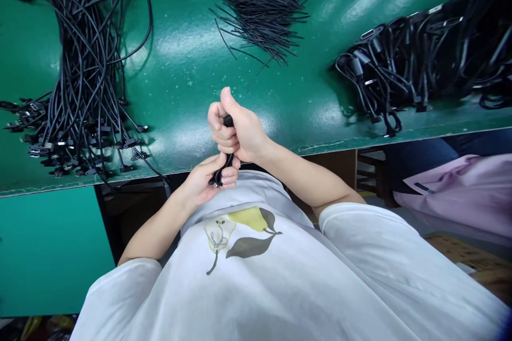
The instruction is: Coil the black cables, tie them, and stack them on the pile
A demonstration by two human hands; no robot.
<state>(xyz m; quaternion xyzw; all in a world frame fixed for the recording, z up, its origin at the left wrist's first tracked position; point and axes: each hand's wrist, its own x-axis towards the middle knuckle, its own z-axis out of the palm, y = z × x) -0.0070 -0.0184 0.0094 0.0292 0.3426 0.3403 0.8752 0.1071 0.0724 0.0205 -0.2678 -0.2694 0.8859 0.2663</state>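
Both my hands meet in front of my shirt at the table's near edge, around one black coiled USB cable [227, 162]. My left hand [206, 176] is closed on its lower part, where a small metal connector end pokes out. Just above, my right hand [244, 130] wraps the upper part, thumb raised, and a black end shows between its fingers. The fingers cover most of the cable, so I cannot tell whether a tie is round it. Ahead of my hands lies a heap of short black twist ties [264, 10].
A large pile of loose black cables [86, 74] covers the left of the green table [180, 74], one hanging over the front edge. Coiled, bundled cables [424, 58] form a row at right. Pink cloth [460, 192] is below the table's right side.
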